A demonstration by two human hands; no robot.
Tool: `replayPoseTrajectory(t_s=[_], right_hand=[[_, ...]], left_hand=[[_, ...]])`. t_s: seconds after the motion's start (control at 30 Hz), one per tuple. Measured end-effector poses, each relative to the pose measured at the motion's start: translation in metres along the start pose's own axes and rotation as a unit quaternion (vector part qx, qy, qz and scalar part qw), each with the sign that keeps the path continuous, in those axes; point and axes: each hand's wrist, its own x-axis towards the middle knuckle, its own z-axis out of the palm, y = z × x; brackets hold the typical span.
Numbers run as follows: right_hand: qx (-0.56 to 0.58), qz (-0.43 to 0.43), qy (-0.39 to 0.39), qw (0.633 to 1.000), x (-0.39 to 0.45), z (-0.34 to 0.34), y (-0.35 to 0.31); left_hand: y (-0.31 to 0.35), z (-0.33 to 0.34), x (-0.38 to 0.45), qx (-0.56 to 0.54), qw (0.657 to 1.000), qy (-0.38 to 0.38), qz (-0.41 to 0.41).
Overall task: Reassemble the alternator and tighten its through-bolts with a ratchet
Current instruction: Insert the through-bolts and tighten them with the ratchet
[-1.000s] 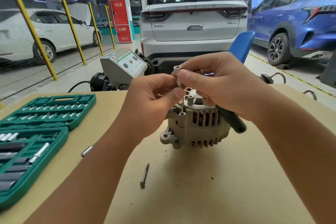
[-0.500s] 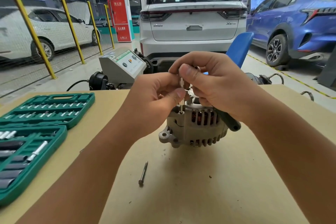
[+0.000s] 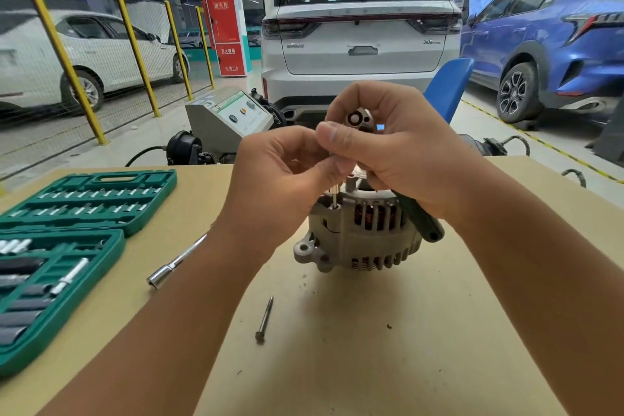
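The grey cast-metal alternator (image 3: 361,233), with copper windings showing through its slotted housing, stands on the tan bench (image 3: 422,331) near the middle, its mounting ear turned toward the viewer. Both hands meet just above its top left edge. The left hand (image 3: 280,176) pinches its grip narrowly, thumb and forefinger closed round the upper end of a thin steel through-bolt (image 3: 334,201) that stands upright with its lower end in a hole of the housing. The right hand (image 3: 401,149) curls its grip round a ratchet with a dark green handle (image 3: 422,223); the handle slants down out of the palm past the alternator's right shoulder, and the round chrome head shows between the fingers above. The right thumb lies against the left fingertips, so the bolt's head is hidden and it cannot be told whether the ratchet sits on it.

A second long steel bolt (image 3: 265,319) lies loose on the bench in front of the alternator, well apart from it. To the left, partly under the left forearm, lies a chrome extension bar with a socket end (image 3: 169,268). Beyond it, an open green plastic socket-set case (image 3: 67,230) fills the bench's left edge, its trays holding rows of chrome and dark sockets.

Behind the bench stand a grey test box with dials (image 3: 229,115), a black round part with a cable (image 3: 184,147) and a blue chair back (image 3: 447,88). Farther off are a white SUV's rear (image 3: 361,40), a blue car (image 3: 547,44), a white car (image 3: 84,54) and yellow fence posts (image 3: 64,54).
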Motion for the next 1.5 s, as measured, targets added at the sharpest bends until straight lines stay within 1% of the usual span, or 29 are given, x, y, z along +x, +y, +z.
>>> replayPoseTrajectory(t_s=[0.1,0.17,0.27,0.3,0.37,0.43,0.5,0.6,0.63,0.67,0.77,0.8,0.87,0.93,0.97,1.07,1.1,1.2,1.23,1.33,1.37,1.4,1.5], right_hand=[[0.044,0.013,-0.036,0.998,-0.001,-0.003,-0.002],[0.04,0.021,-0.036,0.998,-0.002,-0.003,-0.003],[-0.012,0.014,0.012,1.0,0.0,-0.001,0.0],[-0.023,0.007,0.015,1.0,0.001,-0.001,0.001],[-0.022,-0.014,-0.01,1.0,-0.001,0.0,-0.001],[-0.013,-0.027,-0.03,0.999,-0.001,-0.001,-0.002],[-0.023,-0.025,-0.01,0.999,-0.001,-0.001,-0.002],[-0.071,-0.018,0.059,0.996,0.0,0.004,-0.001],[-0.076,-0.015,0.064,0.995,0.0,0.005,-0.001],[-0.064,-0.011,0.055,0.996,-0.001,0.004,-0.002],[0.038,0.018,-0.018,0.999,-0.001,-0.004,-0.003],[0.041,0.023,-0.027,0.999,-0.001,-0.006,-0.003],[-0.013,0.012,-0.001,1.0,0.0,-0.006,0.0],[-0.066,-0.01,0.033,0.997,0.001,-0.001,0.001],[-0.068,-0.015,0.033,0.997,0.001,0.001,0.0],[-0.063,-0.031,-0.002,0.998,0.0,-0.002,-0.002],[-0.076,-0.037,0.004,0.996,0.0,-0.004,-0.002],[-0.111,-0.044,0.063,0.991,0.001,-0.004,-0.001],[-0.113,-0.044,0.064,0.99,0.0,-0.004,-0.002],[-0.065,-0.033,0.003,0.997,-0.001,-0.008,-0.003],[-0.062,-0.032,-0.014,0.997,-0.001,-0.01,-0.004],[-0.077,-0.036,-0.016,0.996,-0.001,-0.01,-0.005],[-0.132,-0.039,0.045,0.989,0.002,-0.006,0.0]], left_hand=[[0.0,-0.006,0.002,-0.012,0.999,-0.031,-0.028],[0.001,-0.008,0.001,-0.027,0.997,-0.045,-0.05],[0.001,-0.003,0.0,0.01,0.999,-0.015,-0.026],[0.002,-0.001,-0.001,0.019,1.0,-0.012,-0.018],[0.001,0.0,0.0,0.004,1.0,-0.022,-0.012],[0.001,-0.003,0.0,-0.025,0.999,-0.028,-0.025],[0.001,-0.003,-0.001,-0.022,0.999,-0.018,-0.033],[0.0,0.002,-0.001,0.035,0.999,-0.006,-0.004],[0.0,0.002,-0.001,0.04,0.999,-0.012,0.003],[0.001,0.002,-0.001,0.033,0.999,-0.018,0.001],[0.001,-0.005,-0.001,-0.013,0.999,-0.024,-0.035],[0.001,-0.006,-0.001,-0.026,0.998,-0.03,-0.047],[0.0,-0.003,-0.002,-0.023,0.998,-0.025,-0.045],[-0.001,0.001,-0.002,-0.008,1.0,-0.001,-0.028],[-0.002,0.002,-0.002,-0.013,1.0,0.005,-0.024],[-0.003,-0.001,-0.002,-0.03,0.999,0.0,-0.031],[-0.003,-0.002,-0.002,-0.029,0.999,-0.001,-0.036],[-0.001,0.001,-0.001,-0.004,1.0,-0.001,-0.022],[0.0,0.002,-0.002,0.002,1.0,-0.002,-0.016],[0.002,-0.001,-0.002,-0.021,0.999,-0.005,-0.027],[0.003,-0.002,-0.002,-0.038,0.999,-0.005,-0.038],[0.003,-0.003,-0.002,-0.049,0.998,-0.007,-0.044],[0.003,-0.002,-0.001,-0.012,0.999,-0.015,-0.035]])
